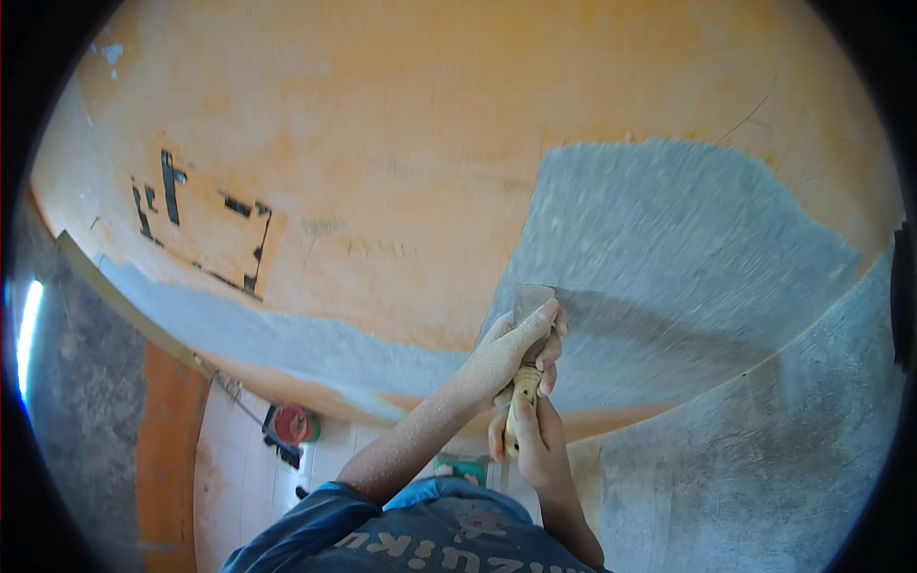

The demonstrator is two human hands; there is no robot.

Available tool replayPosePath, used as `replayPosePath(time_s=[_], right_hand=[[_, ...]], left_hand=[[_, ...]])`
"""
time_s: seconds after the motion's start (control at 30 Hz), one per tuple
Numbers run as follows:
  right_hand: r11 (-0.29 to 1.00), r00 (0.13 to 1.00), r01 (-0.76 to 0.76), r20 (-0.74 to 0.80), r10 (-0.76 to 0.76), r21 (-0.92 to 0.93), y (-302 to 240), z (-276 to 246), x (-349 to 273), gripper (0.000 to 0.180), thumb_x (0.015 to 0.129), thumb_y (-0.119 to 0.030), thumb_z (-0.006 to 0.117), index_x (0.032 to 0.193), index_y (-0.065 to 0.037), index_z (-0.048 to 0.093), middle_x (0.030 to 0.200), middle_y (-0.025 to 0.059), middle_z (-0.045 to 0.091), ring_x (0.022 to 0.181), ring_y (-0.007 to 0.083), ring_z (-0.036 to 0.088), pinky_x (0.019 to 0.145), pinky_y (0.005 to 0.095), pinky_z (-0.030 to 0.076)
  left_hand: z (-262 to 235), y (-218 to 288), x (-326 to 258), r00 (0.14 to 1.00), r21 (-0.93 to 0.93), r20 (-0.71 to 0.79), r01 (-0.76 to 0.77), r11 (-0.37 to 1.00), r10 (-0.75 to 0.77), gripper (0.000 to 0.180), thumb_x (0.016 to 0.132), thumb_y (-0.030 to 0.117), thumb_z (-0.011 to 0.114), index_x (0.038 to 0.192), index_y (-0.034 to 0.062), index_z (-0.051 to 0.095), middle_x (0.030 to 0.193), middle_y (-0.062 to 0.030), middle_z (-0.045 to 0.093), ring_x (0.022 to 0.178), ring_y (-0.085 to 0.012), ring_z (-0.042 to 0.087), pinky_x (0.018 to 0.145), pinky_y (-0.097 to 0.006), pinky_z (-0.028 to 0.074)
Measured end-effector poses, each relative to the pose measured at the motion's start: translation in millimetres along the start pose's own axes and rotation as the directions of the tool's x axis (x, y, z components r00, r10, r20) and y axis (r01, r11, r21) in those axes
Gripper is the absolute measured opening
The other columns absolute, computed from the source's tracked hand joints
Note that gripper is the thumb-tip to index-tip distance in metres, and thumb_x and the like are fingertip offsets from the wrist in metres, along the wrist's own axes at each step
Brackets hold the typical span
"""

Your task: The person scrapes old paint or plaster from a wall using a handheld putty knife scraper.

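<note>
Both of my hands hold one scraper [524, 393], which has a flat metal blade and a pale, worn wooden handle. My left hand [516, 342], dusted with pale powder, wraps round the upper part, its thumb laid along the blade. Lower down, my right hand [543, 447] is closed round the handle. The blade points up at the wall, close to where orange paint [411, 191] borders a large scraped grey patch [669, 239]. Whether the blade's edge touches the wall I cannot tell.
Bits of black tape [170, 186] stick to the wall on the left. A grey strip [287, 329] runs along its lower part. On the tiled floor [229, 468] stands a red bucket [291, 423] beside a dark object. A bare grey wall [745, 458] adjoins at the right.
</note>
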State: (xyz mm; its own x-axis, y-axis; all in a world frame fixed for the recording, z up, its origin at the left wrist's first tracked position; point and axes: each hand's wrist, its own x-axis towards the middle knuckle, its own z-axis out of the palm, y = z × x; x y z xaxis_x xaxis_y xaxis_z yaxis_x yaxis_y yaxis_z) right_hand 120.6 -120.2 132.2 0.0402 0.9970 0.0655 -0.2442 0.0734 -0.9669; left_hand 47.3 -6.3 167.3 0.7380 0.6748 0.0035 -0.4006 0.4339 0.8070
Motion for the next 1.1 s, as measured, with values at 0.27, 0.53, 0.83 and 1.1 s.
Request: replayPosePath(time_s=[0.27, 0.53, 0.83, 1.1], right_hand=[[0.947, 0.979, -0.201, 0.091, 0.184, 0.251, 109, -18, 0, 0.023, 0.099, -0.02, 0.044, 0.113, -0.002, 0.046, 0.084, 0.0044, 0.054, 0.065, 0.0117, 0.052, 0.06, 0.0247, 0.044], [0.971, 0.977, -0.172, -0.097, 0.19, 0.166, 201, -24, 12, 0.04, 0.103, -0.035, 0.039, 0.075, -0.007, 0.048, 0.055, -0.004, 0.041, 0.043, 0.0051, 0.035, 0.04, 0.0227, 0.027], [0.99, 0.949, -0.098, -0.29, 0.123, 0.1, 213, 6, 15, 0.041, 0.103, -0.035, 0.039, 0.08, -0.004, 0.053, 0.06, -0.0022, 0.048, 0.05, 0.0049, 0.045, 0.044, 0.0216, 0.034], [0.998, 0.909, -0.049, -0.411, 0.061, 0.041, 213, 22, 25, 0.04, 0.103, -0.033, 0.038, 0.085, -0.002, 0.056, 0.061, -0.001, 0.052, 0.052, 0.0058, 0.049, 0.046, 0.0215, 0.037]], left_hand=[[-64, -78, -27, 0.966, 0.221, -0.251, 0.111, 0.969, -0.054, 0.046, 0.1, 0.05, 0.037, 0.105, 0.0062, 0.049, 0.071, -0.0038, 0.056, 0.067, -0.014, 0.061, 0.055, -0.025, 0.049], [-116, -140, -28, 0.955, 0.041, -0.296, 0.046, 0.998, -0.032, 0.046, 0.1, 0.05, 0.036, 0.093, 0.0071, 0.049, 0.064, -0.0023, 0.05, 0.054, -0.0114, 0.05, 0.053, -0.024, 0.044], [-128, -134, -32, 0.946, 0.111, -0.318, 0.097, 0.989, -0.057, 0.046, 0.099, 0.05, 0.041, 0.086, 0.0053, 0.048, 0.059, -0.0015, 0.047, 0.048, -0.0108, 0.046, 0.047, -0.024, 0.041], [-132, -129, -30, 0.951, 0.177, -0.31, 0.075, 0.981, -0.017, 0.043, 0.099, 0.045, 0.045, 0.084, 0.0046, 0.047, 0.059, -0.0007, 0.043, 0.049, -0.0095, 0.045, 0.046, -0.025, 0.04]])
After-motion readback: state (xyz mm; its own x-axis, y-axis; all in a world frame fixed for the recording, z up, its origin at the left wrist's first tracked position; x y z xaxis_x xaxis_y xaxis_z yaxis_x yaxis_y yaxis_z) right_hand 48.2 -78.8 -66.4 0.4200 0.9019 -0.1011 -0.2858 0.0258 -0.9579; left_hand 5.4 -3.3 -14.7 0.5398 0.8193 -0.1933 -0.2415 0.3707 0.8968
